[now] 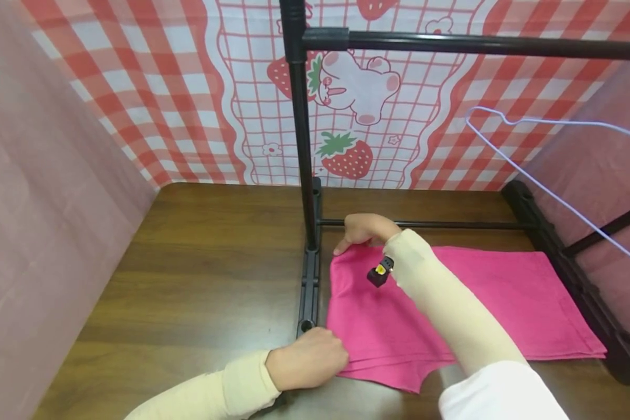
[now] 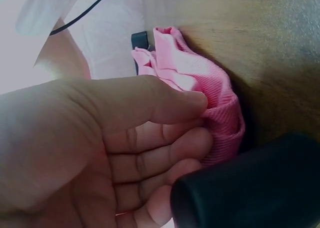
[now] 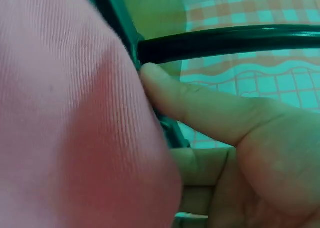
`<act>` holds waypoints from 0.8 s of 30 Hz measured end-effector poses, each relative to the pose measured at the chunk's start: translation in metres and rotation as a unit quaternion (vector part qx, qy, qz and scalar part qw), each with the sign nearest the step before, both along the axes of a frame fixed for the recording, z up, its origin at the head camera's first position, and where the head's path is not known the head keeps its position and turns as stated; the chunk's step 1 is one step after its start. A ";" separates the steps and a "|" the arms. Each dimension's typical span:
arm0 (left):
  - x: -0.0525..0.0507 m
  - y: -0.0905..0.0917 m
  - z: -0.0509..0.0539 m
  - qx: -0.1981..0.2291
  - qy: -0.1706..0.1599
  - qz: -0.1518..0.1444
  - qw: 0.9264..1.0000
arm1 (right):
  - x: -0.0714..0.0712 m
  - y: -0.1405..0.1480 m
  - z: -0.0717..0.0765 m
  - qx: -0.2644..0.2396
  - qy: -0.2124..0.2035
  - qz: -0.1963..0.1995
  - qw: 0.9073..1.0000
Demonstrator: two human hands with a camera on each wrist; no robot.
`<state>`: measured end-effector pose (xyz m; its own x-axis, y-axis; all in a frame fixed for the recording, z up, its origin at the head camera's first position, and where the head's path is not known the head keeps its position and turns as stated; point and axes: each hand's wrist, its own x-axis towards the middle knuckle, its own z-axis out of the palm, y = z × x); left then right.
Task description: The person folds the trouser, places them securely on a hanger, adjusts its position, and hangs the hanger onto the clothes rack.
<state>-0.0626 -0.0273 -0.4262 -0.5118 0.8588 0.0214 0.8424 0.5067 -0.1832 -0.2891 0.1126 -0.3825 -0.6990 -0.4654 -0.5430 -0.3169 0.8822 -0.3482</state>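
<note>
Pink trousers point(image 1: 504, 303) lie folded lengthwise on the wooden table, waist end to the left and legs to the right. My left hand point(image 1: 308, 358) pinches the near corner of the waist end; in the left wrist view its thumb presses on the layered pink cloth point(image 2: 220, 108), fingers curled beneath. At the far corner, my right hand point(image 1: 366, 227) grips the edge. The right wrist view shows its thumb point(image 3: 195, 101) along the cloth edge, with the fingertips hidden behind the fabric. My right forearm passes over the trousers.
A black garment rack point(image 1: 303, 151) stands around the trousers, with a top rail point(image 1: 451, 44) and a low crossbar point(image 1: 451, 224). A lilac wire hanger point(image 1: 546, 178) is at the right. Checked strawberry cloth point(image 1: 173, 99) covers the back, with pink curtains at the sides.
</note>
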 end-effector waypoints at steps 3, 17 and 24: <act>-0.001 -0.001 0.000 0.005 -0.013 -0.005 1.000 | -0.001 0.000 -0.004 -0.049 0.005 -0.007 0.999; -0.008 0.000 -0.001 -0.042 -0.162 -0.060 0.984 | -0.004 0.003 -0.022 -0.134 0.168 -0.079 0.973; -0.006 -0.001 0.000 0.038 -0.107 0.057 0.992 | 0.015 0.014 -0.015 -0.088 0.217 -0.013 0.972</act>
